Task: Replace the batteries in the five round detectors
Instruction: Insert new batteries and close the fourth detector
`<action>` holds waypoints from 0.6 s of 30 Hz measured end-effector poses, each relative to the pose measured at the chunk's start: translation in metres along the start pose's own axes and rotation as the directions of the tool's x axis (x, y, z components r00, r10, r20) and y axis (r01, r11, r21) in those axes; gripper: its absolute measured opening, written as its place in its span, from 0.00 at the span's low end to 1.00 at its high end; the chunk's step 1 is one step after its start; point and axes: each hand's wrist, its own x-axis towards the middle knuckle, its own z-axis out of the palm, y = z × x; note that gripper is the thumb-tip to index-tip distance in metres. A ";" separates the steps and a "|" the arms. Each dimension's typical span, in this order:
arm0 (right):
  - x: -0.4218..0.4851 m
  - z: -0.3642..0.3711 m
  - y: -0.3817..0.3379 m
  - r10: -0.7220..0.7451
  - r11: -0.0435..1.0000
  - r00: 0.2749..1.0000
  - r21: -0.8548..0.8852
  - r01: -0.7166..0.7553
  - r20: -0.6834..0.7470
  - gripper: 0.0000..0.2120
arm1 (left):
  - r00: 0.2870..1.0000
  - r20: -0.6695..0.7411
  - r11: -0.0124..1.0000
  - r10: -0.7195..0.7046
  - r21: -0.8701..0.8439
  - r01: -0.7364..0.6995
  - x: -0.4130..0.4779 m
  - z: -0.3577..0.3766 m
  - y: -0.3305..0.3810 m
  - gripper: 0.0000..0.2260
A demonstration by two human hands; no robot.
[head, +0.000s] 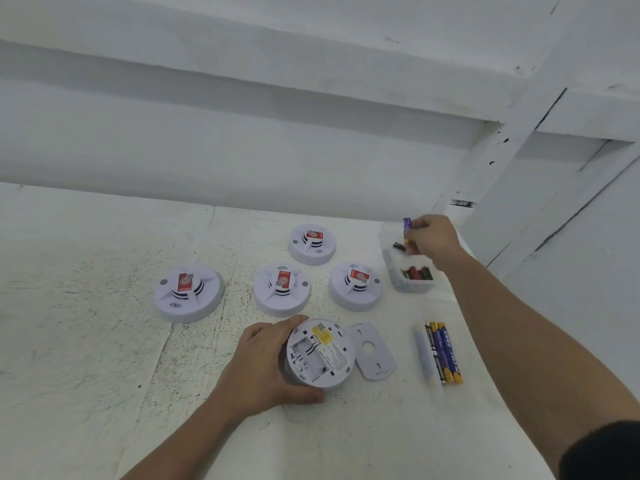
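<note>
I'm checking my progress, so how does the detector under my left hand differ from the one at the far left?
The held detector lies back-up, its cover off and battery bay empty; the far-left detector sits face-up, closed, showing a red sticker. The left hand grips the first; nothing touches the second. Both are round and white.

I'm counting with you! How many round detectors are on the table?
5: far one, left, middle, right, and the flipped-over, opened one under the left hand.

From the opened detector (320, 355) before you, four detectors (282, 289) lay at twelve, its cover plate (373, 351) and batteries (443, 353) at three, the container (408, 268) at two.
</note>
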 end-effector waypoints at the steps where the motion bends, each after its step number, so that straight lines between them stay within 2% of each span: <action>1: -0.008 -0.002 -0.006 -0.009 0.997 1.000 0.076 0.007 0.030 0.03 | 1.000 -0.006 1.000 0.004 -0.001 -0.004 0.001 0.001 -0.001 0.37; 9: -0.118 0.012 -0.023 -0.149 0.973 0.955 0.209 0.096 0.258 0.08 | 0.999 -0.022 0.999 0.032 0.004 -0.032 0.003 0.004 -0.005 0.43; 11: -0.146 0.025 -0.016 -0.147 0.986 0.936 0.122 0.113 0.320 0.07 | 0.999 -0.027 1.000 0.023 0.011 -0.022 0.004 0.006 -0.009 0.46; 14: -0.185 0.049 0.000 -0.143 0.984 0.913 -0.044 0.172 0.382 0.05 | 0.999 -0.027 0.999 0.047 -0.002 -0.047 0.004 0.007 -0.011 0.43; 18: -0.214 0.070 0.017 -0.231 0.948 0.916 -0.137 0.288 0.328 0.05 | 0.998 -0.032 0.998 0.061 -0.031 -0.062 0.004 0.007 -0.009 0.41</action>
